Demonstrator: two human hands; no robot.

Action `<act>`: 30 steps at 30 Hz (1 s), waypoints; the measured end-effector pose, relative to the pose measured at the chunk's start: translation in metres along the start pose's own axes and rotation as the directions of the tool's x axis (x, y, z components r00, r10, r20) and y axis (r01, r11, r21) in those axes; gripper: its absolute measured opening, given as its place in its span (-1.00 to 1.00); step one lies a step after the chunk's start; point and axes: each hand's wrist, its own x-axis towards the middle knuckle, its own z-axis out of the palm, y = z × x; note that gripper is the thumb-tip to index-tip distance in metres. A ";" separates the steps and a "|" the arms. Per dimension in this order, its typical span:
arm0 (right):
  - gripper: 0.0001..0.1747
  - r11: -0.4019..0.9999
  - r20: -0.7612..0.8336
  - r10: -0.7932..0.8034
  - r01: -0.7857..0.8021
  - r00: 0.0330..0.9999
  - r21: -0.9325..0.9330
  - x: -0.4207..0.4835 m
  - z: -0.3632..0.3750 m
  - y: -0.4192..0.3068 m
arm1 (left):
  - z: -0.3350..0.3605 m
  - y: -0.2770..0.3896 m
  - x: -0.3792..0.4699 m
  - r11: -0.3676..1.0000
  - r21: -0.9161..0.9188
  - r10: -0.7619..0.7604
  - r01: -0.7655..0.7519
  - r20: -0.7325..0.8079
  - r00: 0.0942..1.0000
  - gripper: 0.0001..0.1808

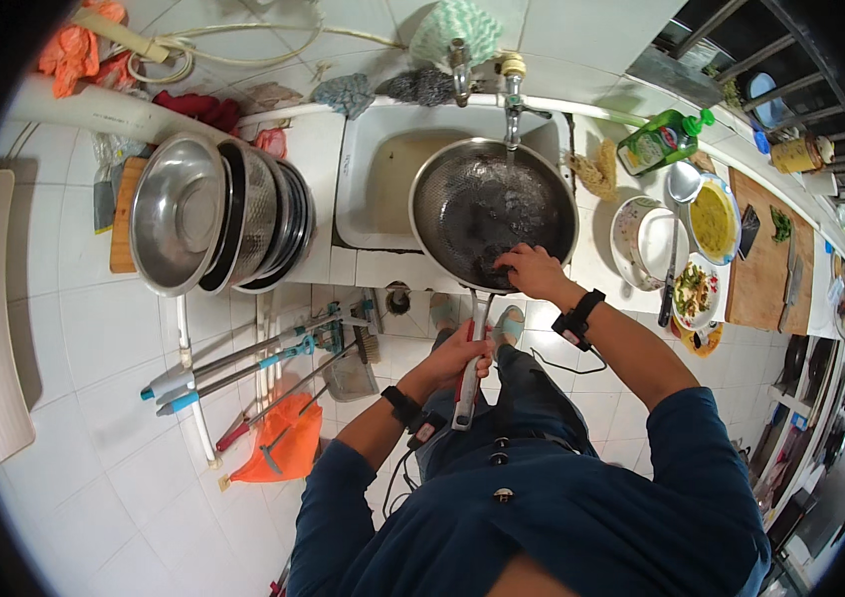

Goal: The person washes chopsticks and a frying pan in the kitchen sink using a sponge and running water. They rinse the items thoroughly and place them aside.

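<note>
A dark frying pan (pixel 482 201) with water in it lies over the right part of the white sink (pixel 377 237), under the metal tap (pixel 513 119). Its handle, metal with red sides, points towards my body, and my left hand (pixel 459 354) is closed around it. My right hand (pixel 534 272) reaches over the near rim with the fingers bent down into the pan by its wet inner surface. Whether those fingertips hold anything is hidden. A thin stream seems to run from the tap into the pan.
Metal bowls (pixel 180 213) stand on edge left of the sink. To the right are a loofah-like scrubber (pixel 597 170), a green detergent bottle (pixel 659 142), white bowls (pixel 638 242), a ladle (pixel 683 183), dishes with food (pixel 694 295) and a wooden cutting board (pixel 758 276) with a knife (pixel 791 287).
</note>
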 end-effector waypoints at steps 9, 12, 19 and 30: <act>-0.68 1.000 0.045 0.006 -0.006 0.999 0.005 0.002 0.016 -0.001 | -0.030 -0.009 0.001 0.971 0.238 -0.005 0.004 0.005 1.000 -0.67; -0.71 0.999 0.037 -0.010 0.009 0.999 0.048 0.003 0.020 0.002 | -0.035 -0.009 0.000 0.960 0.280 -0.021 0.028 -0.027 0.999 -0.66; -0.66 0.995 -0.003 -0.011 0.011 1.000 0.102 0.001 0.017 0.007 | -0.039 -0.011 0.004 0.943 0.332 0.005 0.030 -0.104 0.995 -0.57; -0.64 0.986 0.203 -0.151 0.161 0.967 -0.032 0.007 0.010 0.016 | -0.042 -0.046 0.023 0.664 0.733 0.333 0.147 -0.467 0.819 -0.70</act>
